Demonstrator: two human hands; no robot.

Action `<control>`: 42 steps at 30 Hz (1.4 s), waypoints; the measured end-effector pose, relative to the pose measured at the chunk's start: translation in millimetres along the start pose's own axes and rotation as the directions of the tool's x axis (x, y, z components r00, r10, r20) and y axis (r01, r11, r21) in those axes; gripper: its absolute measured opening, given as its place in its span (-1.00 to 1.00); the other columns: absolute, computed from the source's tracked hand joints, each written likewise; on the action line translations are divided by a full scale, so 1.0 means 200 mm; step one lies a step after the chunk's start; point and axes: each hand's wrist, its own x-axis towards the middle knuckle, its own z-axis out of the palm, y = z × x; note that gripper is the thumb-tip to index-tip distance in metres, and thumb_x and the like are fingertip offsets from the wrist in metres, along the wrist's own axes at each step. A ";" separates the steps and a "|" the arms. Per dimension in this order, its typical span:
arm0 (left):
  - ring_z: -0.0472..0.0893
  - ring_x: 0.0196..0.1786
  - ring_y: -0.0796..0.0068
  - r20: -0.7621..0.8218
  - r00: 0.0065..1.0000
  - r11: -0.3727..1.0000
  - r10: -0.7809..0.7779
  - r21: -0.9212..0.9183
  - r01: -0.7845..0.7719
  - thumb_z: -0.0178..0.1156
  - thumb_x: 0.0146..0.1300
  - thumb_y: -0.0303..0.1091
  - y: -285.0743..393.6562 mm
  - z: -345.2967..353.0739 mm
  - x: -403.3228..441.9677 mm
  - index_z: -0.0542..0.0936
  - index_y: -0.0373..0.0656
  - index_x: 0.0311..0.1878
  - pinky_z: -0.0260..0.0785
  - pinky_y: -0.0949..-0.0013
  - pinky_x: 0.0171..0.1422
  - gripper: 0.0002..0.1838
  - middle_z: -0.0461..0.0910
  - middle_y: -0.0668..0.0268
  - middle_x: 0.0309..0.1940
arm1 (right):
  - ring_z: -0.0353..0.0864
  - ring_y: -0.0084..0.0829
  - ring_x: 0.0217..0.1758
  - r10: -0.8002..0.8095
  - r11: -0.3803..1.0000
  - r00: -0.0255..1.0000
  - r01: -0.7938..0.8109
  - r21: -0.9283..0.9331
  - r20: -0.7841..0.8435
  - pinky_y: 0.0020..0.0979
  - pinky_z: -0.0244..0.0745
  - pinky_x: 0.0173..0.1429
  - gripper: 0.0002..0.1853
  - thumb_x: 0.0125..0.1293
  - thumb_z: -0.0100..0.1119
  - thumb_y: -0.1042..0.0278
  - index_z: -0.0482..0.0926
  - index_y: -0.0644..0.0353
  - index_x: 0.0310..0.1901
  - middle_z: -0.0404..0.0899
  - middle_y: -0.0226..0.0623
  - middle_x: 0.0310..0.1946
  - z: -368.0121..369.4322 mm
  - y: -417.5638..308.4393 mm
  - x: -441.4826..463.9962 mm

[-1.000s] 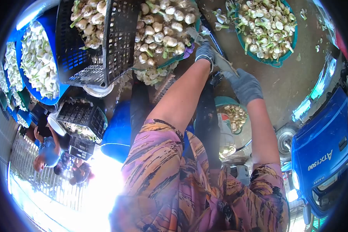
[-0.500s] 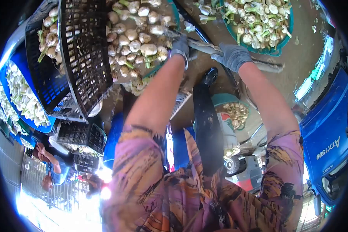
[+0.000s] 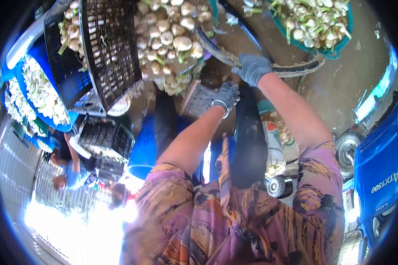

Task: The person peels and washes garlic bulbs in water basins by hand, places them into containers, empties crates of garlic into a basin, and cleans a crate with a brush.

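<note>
My right hand (image 3: 254,70), in a grey glove, is closed around a long curved strip (image 3: 296,70), dark and caked with grey dirt. It arches from the near tub of bulbs past my hand to the right. Lower down, my left hand (image 3: 227,95), also gloved, is apart from the strip, with its fingers curled in beside my dark trouser leg. What those fingers hold, if anything, is hidden. Pale bulbs (image 3: 166,37) with green stalks fill the tub ahead on the left.
A black plastic crate (image 3: 112,48) stands tilted at the left, near blue tubs of white bulbs (image 3: 42,90). A green tub (image 3: 336,51) of bulbs is at the upper right, with a blue vehicle (image 3: 380,176) below it. A co-worker (image 3: 70,170) is at the far left.
My left hand has let go of the strip and come down towards my legs. My right hand has moved slightly left, still on the strip, which now looks more curved.
</note>
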 end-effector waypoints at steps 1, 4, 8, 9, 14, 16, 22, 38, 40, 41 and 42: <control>0.53 -0.39 0.51 0.015 1.000 1.000 0.012 0.022 -0.013 0.06 0.41 -0.20 -0.06 -0.07 -0.05 0.51 -0.09 0.02 0.40 0.42 -0.35 -0.76 0.55 0.29 -0.32 | 0.61 -0.10 0.07 -0.016 1.000 1.000 0.016 -0.020 -0.018 -0.13 0.47 0.15 -0.42 0.24 0.18 -0.17 0.51 0.16 0.09 0.63 -0.08 -0.03 -0.04 -0.05 -0.05; 0.60 -0.33 0.36 0.170 0.968 0.882 0.187 0.405 -0.242 0.10 0.35 -0.16 -0.30 -0.39 0.07 0.56 -0.19 0.03 0.48 0.27 -0.23 -0.67 0.59 0.25 -0.20 | 0.61 -0.11 0.09 0.005 0.995 0.995 -0.015 -0.099 -0.102 -0.16 0.48 0.17 -0.31 0.19 0.20 -0.23 0.46 0.14 0.19 0.63 -0.09 -0.01 -0.24 -0.10 -0.14; 0.54 0.19 0.03 -0.148 0.860 0.541 0.488 0.824 -0.165 0.13 0.27 -0.15 -0.48 -0.79 0.13 0.57 -0.21 0.10 0.36 0.19 0.27 -0.58 0.56 0.04 0.13 | 0.61 -0.10 0.10 0.056 0.976 0.977 -0.096 -0.193 -0.204 -0.19 0.47 0.19 -0.21 0.15 0.22 -0.27 0.40 0.12 0.29 0.61 -0.04 0.03 -0.42 -0.08 -0.18; 0.54 0.18 0.01 -0.052 0.882 0.371 0.468 0.917 -0.143 0.14 0.25 -0.15 -0.50 -0.89 0.20 0.55 -0.21 0.13 0.36 0.19 0.28 -0.54 0.55 0.00 0.13 | 0.61 -0.10 0.11 0.056 0.971 0.970 -0.109 -0.213 -0.238 -0.20 0.47 0.19 -0.20 0.15 0.22 -0.28 0.39 0.12 0.30 0.61 -0.02 0.04 -0.43 -0.07 -0.17; 0.52 0.20 -0.09 -0.441 0.838 0.485 0.322 0.837 0.254 0.23 0.03 -0.03 -0.31 -1.12 0.31 0.45 -0.16 0.26 0.35 0.08 0.29 -0.30 0.53 -0.10 0.14 | 0.65 -0.05 -0.16 -0.022 0.961 0.949 -0.067 -0.268 -0.316 -0.12 0.51 -0.02 -0.48 0.10 0.27 -0.09 0.63 0.21 -0.08 0.67 -0.01 -0.27 -0.64 -0.04 -0.13; 0.53 0.19 -0.10 -0.412 0.883 0.415 0.226 0.860 0.296 0.22 0.05 -0.02 -0.24 -1.14 0.43 0.46 -0.24 0.22 0.35 0.09 0.27 -0.31 0.52 -0.13 0.16 | 0.65 -0.05 -0.19 0.015 0.938 0.920 -0.149 -0.315 -0.391 -0.11 0.52 -0.05 -0.52 0.09 0.27 -0.08 0.64 0.19 -0.13 0.67 -0.04 -0.32 -0.62 0.06 0.03; 0.49 0.26 -0.04 0.078 0.987 0.567 0.139 0.811 -0.144 0.25 0.12 -0.01 -0.27 -1.20 0.73 0.37 -0.20 0.31 0.35 0.10 0.28 -0.27 0.48 -0.11 0.20 | 0.62 -0.09 0.01 0.115 0.898 0.873 -0.295 -0.325 -0.475 -0.05 0.45 0.09 -0.55 0.16 0.23 0.10 0.56 0.11 0.06 0.66 -0.12 -0.12 -0.76 0.17 0.17; 0.54 0.17 0.30 0.327 0.944 0.989 0.034 -0.144 0.014 0.20 0.24 -0.40 -0.27 -0.49 -0.09 0.37 -0.26 0.27 0.38 0.28 0.26 -0.48 0.54 0.14 0.15 | 0.25 -0.17 0.42 0.328 0.915 0.774 -0.116 0.387 -0.541 -0.11 0.01 0.53 -0.46 0.24 0.20 0.01 0.47 0.06 0.21 0.39 -0.17 0.27 0.15 0.11 -0.77; 0.51 0.20 0.32 0.460 0.886 0.852 0.059 -0.485 0.195 0.15 0.27 -0.45 -0.17 -0.35 -0.23 0.35 -0.28 0.28 0.37 0.29 0.31 -0.49 0.50 0.16 0.20 | 0.32 -0.12 0.37 0.414 0.840 0.783 -0.131 0.527 -0.465 -0.14 0.12 0.48 -0.43 0.23 0.22 0.01 0.46 0.11 0.21 0.43 -0.11 0.25 0.22 0.13 -0.96; 0.47 0.26 0.25 0.487 0.873 0.736 0.039 -0.604 0.304 0.03 0.30 -0.40 -0.14 -0.28 -0.29 0.37 -0.31 0.28 0.34 0.20 0.34 -0.53 0.48 0.11 0.24 | 0.34 -0.10 0.35 0.434 0.807 0.798 -0.138 0.574 -0.418 -0.15 0.16 0.46 -0.42 0.23 0.23 0.01 0.46 0.13 0.22 0.44 -0.08 0.23 0.24 0.16 -1.05; 0.43 0.31 0.18 0.508 0.861 0.591 0.013 -0.699 0.403 -0.09 0.34 -0.35 -0.12 -0.23 -0.39 0.39 -0.33 0.28 0.31 0.12 0.38 -0.53 0.45 0.07 0.28 | 0.37 -0.09 0.33 0.449 0.767 0.818 -0.147 0.625 -0.359 -0.16 0.20 0.43 -0.41 0.22 0.23 0.01 0.45 0.15 0.22 0.45 -0.06 0.21 0.26 0.17 -1.14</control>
